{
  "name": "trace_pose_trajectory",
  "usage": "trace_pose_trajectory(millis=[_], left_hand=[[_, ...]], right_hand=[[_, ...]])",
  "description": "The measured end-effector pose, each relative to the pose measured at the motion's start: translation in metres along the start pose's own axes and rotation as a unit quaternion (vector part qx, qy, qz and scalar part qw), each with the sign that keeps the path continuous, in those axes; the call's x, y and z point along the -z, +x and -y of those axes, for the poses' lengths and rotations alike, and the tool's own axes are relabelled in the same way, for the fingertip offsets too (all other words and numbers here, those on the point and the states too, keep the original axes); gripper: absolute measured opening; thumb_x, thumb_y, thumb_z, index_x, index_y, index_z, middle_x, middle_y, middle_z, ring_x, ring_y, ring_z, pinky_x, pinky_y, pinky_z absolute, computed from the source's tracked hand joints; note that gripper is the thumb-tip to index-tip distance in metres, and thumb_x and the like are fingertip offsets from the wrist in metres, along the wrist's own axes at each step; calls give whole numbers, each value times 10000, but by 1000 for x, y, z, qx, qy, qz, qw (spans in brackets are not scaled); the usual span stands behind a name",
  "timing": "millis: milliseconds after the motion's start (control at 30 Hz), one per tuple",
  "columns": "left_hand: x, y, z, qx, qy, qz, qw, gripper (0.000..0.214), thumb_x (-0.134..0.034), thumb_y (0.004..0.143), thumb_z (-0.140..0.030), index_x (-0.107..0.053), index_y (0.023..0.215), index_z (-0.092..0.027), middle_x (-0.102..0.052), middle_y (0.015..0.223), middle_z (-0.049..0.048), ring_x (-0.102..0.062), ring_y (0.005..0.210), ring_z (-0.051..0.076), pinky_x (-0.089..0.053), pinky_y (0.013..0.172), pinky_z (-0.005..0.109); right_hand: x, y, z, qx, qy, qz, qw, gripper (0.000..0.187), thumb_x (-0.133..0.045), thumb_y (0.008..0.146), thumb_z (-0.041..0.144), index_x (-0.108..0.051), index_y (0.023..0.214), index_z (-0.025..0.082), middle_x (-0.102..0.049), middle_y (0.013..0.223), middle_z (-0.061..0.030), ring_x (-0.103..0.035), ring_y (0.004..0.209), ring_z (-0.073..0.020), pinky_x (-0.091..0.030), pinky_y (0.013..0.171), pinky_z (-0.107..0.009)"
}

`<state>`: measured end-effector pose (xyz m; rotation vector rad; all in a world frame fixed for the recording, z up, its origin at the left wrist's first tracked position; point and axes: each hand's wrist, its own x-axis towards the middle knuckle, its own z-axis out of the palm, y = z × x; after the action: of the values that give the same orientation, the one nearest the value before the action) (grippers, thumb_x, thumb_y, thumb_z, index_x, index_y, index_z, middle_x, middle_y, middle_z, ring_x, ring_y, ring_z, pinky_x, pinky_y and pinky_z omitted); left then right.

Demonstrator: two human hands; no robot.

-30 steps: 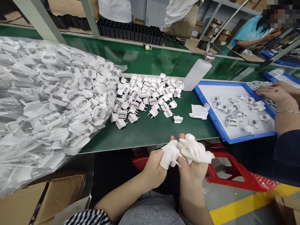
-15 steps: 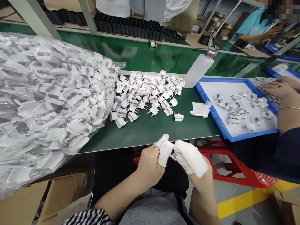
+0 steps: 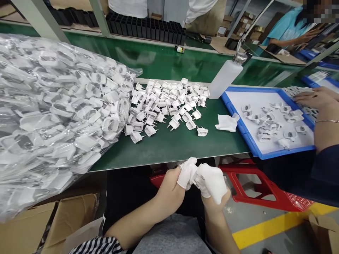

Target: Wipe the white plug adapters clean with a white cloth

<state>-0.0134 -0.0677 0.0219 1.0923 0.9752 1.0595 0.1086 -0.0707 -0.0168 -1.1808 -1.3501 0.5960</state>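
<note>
My left hand (image 3: 173, 185), with white covers on its fingertips, is closed around a white plug shell (image 3: 196, 182) just beyond the table's front edge. Fingers hide most of that shell; only a bit with a pin shows between the hands. In my right hand (image 3: 203, 185), also with covered fingertips, a folded white wipe (image 3: 215, 181) is gripped and pressed against the shell. Past my hands, a heap of white plug shells (image 3: 164, 102) with two pins each lies on the green table (image 3: 159, 150). One single shell (image 3: 202, 132) rests apart from the heap.
A big clear bag (image 3: 58, 116) full of plug shells fills the left. A white bottle (image 3: 225, 77) stands behind a crumpled wipe (image 3: 227, 122). On the right, a blue-rimmed tray (image 3: 245, 135) holds several shells, beside a co-worker's hand (image 3: 315, 98). A red stool (image 3: 251, 180) is below.
Both hands have shifted slightly, drawing closer together. The right hand has turned with the wipe, which now covers more of the shell. The heap and tray look the same.
</note>
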Motion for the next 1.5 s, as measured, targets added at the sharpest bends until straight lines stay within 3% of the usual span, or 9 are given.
trace_pose_trajectory(millis=[167, 367, 600, 700, 800, 1000, 1200, 1333, 1500], left_hand=[[-1, -1, 5, -73, 51, -41, 995, 357, -276, 886, -383, -483, 698, -163, -307, 525, -45, -271, 462, 88, -289, 453, 233], [3, 2, 6, -128, 142, -41, 981, 352, -269, 890, -307, -579, 881, -140, -387, 552, -18, -376, 491, 119, -375, 516, 259], [3, -1, 5, -109, 99, -33, 989, 357, -284, 893, -328, -588, 910, -140, -331, 515, -39, -314, 444, 95, -322, 435, 224], [2, -1, 4, -83, 56, -15, 995, 374, -282, 894, -354, -578, 808, -142, -302, 491, -48, -286, 430, 83, -321, 432, 217], [1, -2, 6, -111, 74, -48, 990, 387, -286, 889, -369, -564, 728, -153, -369, 503, -29, -324, 437, 91, -343, 438, 225], [-3, -1, 17, -219, 180, -133, 950, 388, -227, 896, -335, -573, 884, -159, -519, 566, 24, -543, 583, 162, -469, 615, 288], [-10, 7, 40, -339, 243, -180, 891, 375, -221, 888, -321, -334, 1213, -172, -572, 883, 96, -590, 781, 195, -479, 665, 321], [-7, 15, 49, -419, 255, -172, 854, 329, -320, 862, -281, -341, 1187, -235, -529, 756, 34, -549, 632, 155, -462, 586, 285], [7, 26, 50, -467, 279, -146, 827, 216, -396, 798, -248, -506, 980, -212, -535, 696, 41, -529, 606, 160, -436, 544, 287]], right_hand=[[-6, -7, 6, -47, 13, 40, 998, 131, -553, 753, 211, -650, 840, 224, -696, 749, -52, -657, 607, -231, -558, 515, -340], [-2, -3, 19, 5, 10, 102, 995, 384, -553, 721, 106, -576, 1060, 285, -652, 987, -26, -631, 864, -216, -534, 748, -343], [-4, -2, 20, -2, 77, 117, 990, 369, -533, 711, 76, -579, 1012, 286, -665, 885, -9, -645, 760, -183, -537, 656, -278], [-4, 0, 25, -18, 88, 98, 991, 315, -538, 695, 73, -606, 925, 277, -670, 812, 3, -645, 706, -176, -536, 633, -269], [-7, -2, 30, -50, 79, 68, 993, 317, -553, 675, 45, -619, 885, 273, -683, 784, 12, -649, 686, -170, -540, 611, -255], [-19, -10, 33, -129, 156, 37, 979, 266, -542, 723, 94, -618, 911, 266, -676, 896, -12, -636, 828, -159, -534, 706, -260], [-31, -10, 34, -241, 218, -13, 946, 41, -565, 733, 256, -580, 754, 224, -620, 740, -14, -587, 645, -129, -518, 625, -247], [-32, -4, 34, -283, 204, 16, 937, 93, -465, 776, 269, -534, 746, 214, -566, 718, -13, -513, 574, -110, -495, 603, -249], [-30, 8, 39, -222, 144, 77, 961, 105, -450, 689, 145, -441, 609, 212, -474, 604, 23, -468, 551, -106, -459, 570, -232]])
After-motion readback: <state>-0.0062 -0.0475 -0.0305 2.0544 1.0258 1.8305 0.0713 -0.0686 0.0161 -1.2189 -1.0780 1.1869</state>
